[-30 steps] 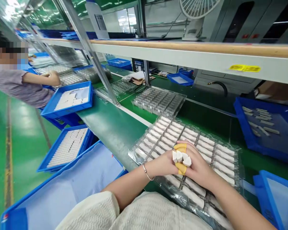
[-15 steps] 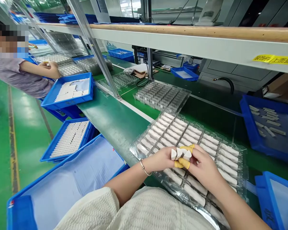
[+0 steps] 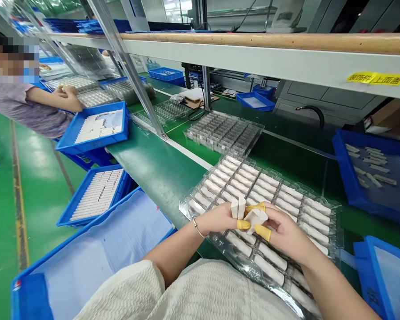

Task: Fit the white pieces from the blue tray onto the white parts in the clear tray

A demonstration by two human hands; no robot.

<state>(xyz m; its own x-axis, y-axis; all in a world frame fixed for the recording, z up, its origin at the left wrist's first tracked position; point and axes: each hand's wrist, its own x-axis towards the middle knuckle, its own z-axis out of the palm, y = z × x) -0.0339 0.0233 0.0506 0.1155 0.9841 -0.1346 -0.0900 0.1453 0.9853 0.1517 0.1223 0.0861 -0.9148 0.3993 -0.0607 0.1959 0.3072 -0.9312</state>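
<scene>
A clear plastic blister tray (image 3: 323, 202) lies on the green belt in front of me, its pockets filled with rows of white oblong parts (image 3: 253, 178). Both my hands meet above its near left part. My left hand (image 3: 220, 218) pinches a couple of the white parts upright between its fingers. My right hand (image 3: 283, 231), with yellow finger cots on thumb and fingers, grips another white part (image 3: 255, 218) right beside them. The fingertips of the two hands touch.
A second clear tray (image 3: 225, 131) lies farther along the belt. Blue bins stand at my left (image 3: 96, 262), at left centre (image 3: 95, 195) (image 3: 93, 129) and at right (image 3: 370, 173) (image 3: 383, 275). Another person's arm (image 3: 50, 100) works at the far left. A shelf (image 3: 270, 53) runs overhead.
My hands have shifted slightly toward me over the tray. The bunch of white parts has split: a couple stay in the left hand, one sits in the right.
</scene>
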